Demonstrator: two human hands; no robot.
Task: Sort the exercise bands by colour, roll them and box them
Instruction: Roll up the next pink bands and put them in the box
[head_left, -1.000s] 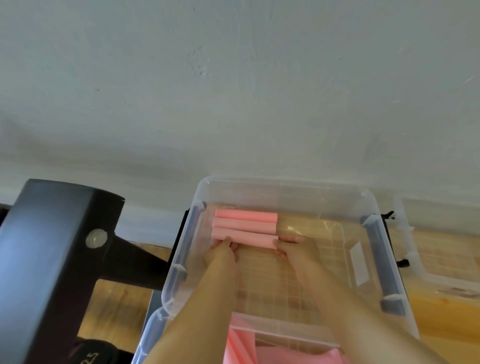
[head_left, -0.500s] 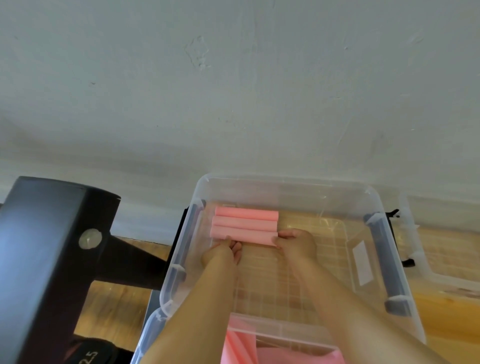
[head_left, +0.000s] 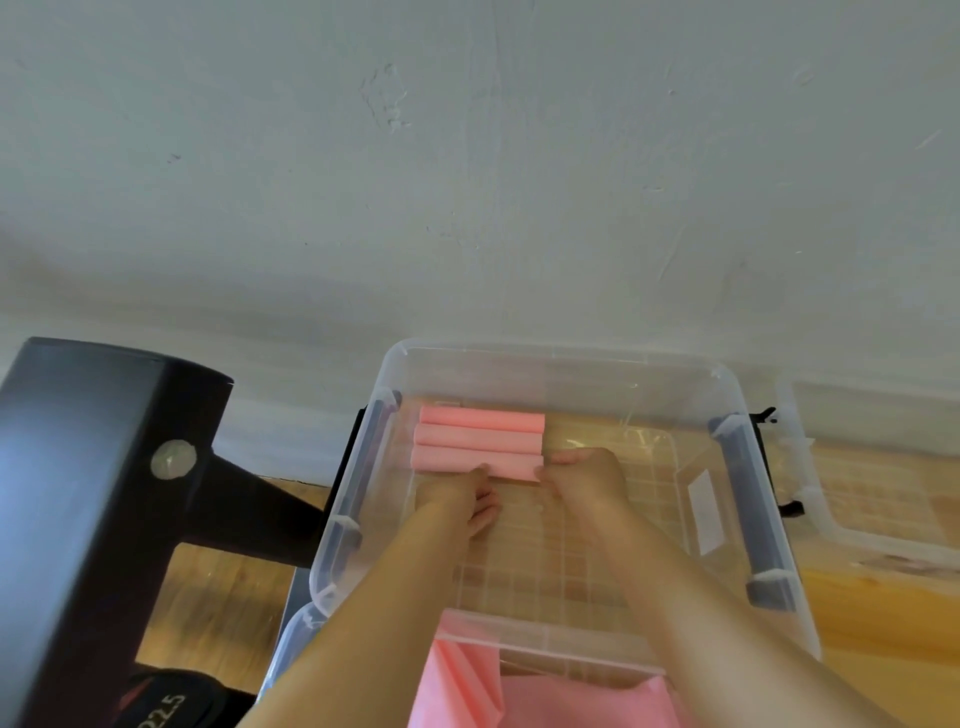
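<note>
Leftmost, a black metal frame (head_left: 78, 493), matte and square-edged with a round silver cap (head_left: 174, 460), is standing on a wood floor (head_left: 223, 587); a dark weight (head_left: 166, 712) marked 22.5 is showing below it. Centrally, a clear plastic box (head_left: 727, 382), rectangular with rounded corners and grey side clips (head_left: 748, 467), is sitting against a pale plastered wall (head_left: 467, 182). Three pink rolls (head_left: 480, 436), smooth matte cylinders, are lying side by side, touching, in its far left corner. Left hand (head_left: 457, 493) is reaching in, thumb touching the nearest roll, other fingers curling under; whether it is pinching cannot be told. Right hand (head_left: 587, 475) is resting at that roll's right end, fingers bent and hidden, grip unclear. Nearer, loose pink bands (head_left: 571, 701), thin and creased, are lying in a clear tub (head_left: 291, 639). Rightmost, a clear bin (head_left: 800, 467) is standing just beside the box.
</note>
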